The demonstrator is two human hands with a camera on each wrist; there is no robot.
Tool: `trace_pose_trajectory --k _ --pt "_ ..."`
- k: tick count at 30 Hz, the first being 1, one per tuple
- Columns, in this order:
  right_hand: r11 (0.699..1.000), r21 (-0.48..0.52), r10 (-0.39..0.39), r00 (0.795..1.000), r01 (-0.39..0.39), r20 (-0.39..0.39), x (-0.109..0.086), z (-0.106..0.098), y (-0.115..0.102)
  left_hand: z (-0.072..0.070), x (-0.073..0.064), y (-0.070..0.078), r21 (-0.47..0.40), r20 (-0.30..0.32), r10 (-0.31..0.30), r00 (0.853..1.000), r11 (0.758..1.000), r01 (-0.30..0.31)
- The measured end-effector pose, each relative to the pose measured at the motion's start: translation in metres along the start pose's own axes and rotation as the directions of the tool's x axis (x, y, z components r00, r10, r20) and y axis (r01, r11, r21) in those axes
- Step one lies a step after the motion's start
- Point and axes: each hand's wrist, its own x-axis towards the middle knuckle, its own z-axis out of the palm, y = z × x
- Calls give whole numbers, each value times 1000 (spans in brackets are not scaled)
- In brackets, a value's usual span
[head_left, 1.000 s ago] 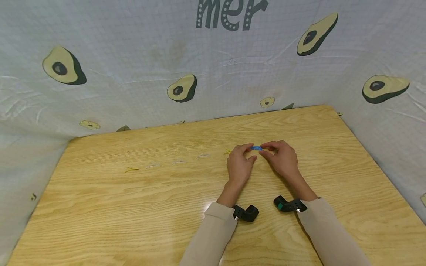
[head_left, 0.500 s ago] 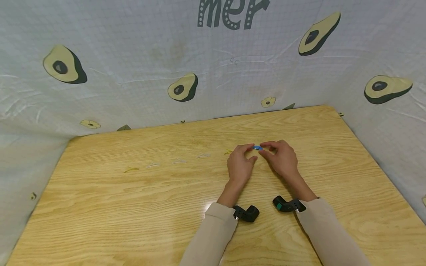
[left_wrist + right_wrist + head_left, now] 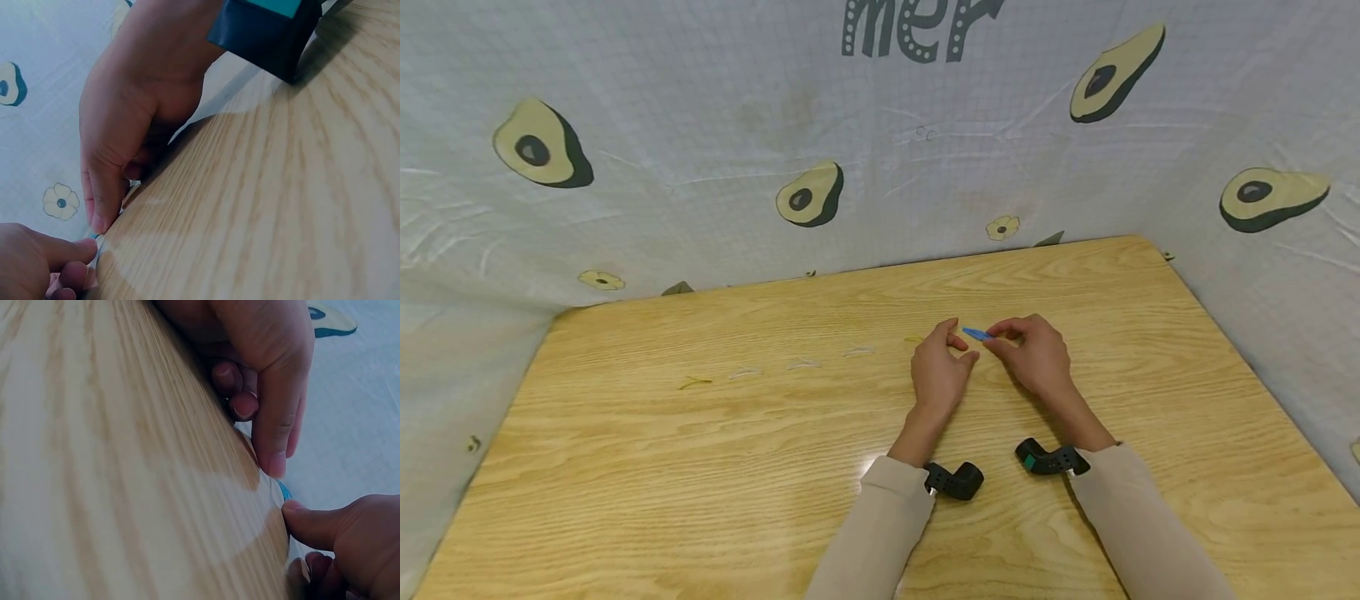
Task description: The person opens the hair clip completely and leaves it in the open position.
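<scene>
A small, slim blue clip (image 3: 976, 333), pointed like a snap hair clip, is pinched between the thumb and index finger of my right hand (image 3: 1033, 354). Its narrow end points left, toward my left hand (image 3: 938, 371). That hand's fingers are spread, with the index finger raised just left of the clip's tip and the thumb apart below. In the right wrist view only a sliver of the blue clip (image 3: 285, 490) shows beside the right thumb. Behind the left hand, a thin yellow piece (image 3: 913, 339) is mostly hidden.
Left of the hands, a spaced row of thin arched pieces lies on the wooden table (image 3: 700, 467): white ones (image 3: 858, 351) (image 3: 804, 364) (image 3: 745, 372) and a yellow one (image 3: 695, 382) at the far left. A white avocado-print cloth (image 3: 700, 208) hangs behind the table.
The left fingertips have come away from the blue clip, and the index finger has lifted. The clip has turned slightly, its left end now exposed. The right hand keeps its place.
</scene>
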Motion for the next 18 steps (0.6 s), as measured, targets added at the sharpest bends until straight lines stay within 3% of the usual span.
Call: trace_pose_trajectory --k 7,18 --pt "998 60 -13 999 10 38 -2 -4 3 -1 -2 -1 28 16 23 1000 999 -23" --pt "993 113 8 996 -19 93 -4 -7 6 0 -4 -2 44 -7 71 997 997 -70"
